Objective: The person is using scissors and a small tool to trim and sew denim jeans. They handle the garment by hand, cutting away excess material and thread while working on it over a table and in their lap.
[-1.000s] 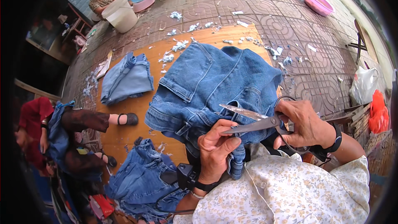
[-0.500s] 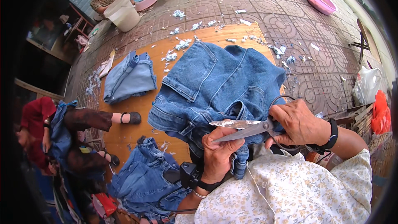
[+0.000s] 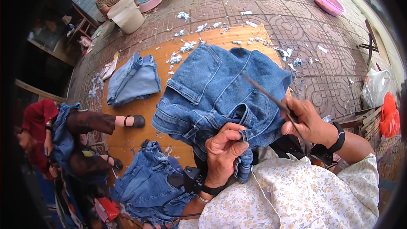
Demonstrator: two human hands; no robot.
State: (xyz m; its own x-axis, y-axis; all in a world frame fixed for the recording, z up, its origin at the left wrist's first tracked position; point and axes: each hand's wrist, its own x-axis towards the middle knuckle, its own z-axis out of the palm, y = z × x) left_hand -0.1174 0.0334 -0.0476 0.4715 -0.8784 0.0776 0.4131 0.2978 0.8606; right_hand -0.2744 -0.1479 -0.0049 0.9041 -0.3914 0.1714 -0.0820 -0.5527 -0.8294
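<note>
A pair of blue jeans [image 3: 229, 80] is bunched in front of me. My left hand [image 3: 224, 154] pinches its thick seamed edge, with the thumb and fingertips pressed on the denim. My right hand [image 3: 307, 118] grips the metal scissors [image 3: 263, 91], which are turned nearly edge-on, blades tilted up to the left over the jeans, away from my left fingers. A folded light-blue denim piece [image 3: 131, 80] lies on the wooden board [image 3: 118, 123] to the left, and a frayed denim heap [image 3: 148, 184] lies near my left forearm.
A seated co-worker [image 3: 59, 140] is at the left; another person [image 3: 106, 2] sits behind a white bucket [image 3: 126, 15]. Denim scraps [image 3: 183, 15] litter the paving. A pink basin [image 3: 326, 2], a folding chair [image 3: 369, 38] and plastic bags [image 3: 375, 87] are at the right.
The scissors have swung up from the denim edge at my left fingers, turning from flat to edge-on. My right hand has rotated; my left hand still pinches the denim.
</note>
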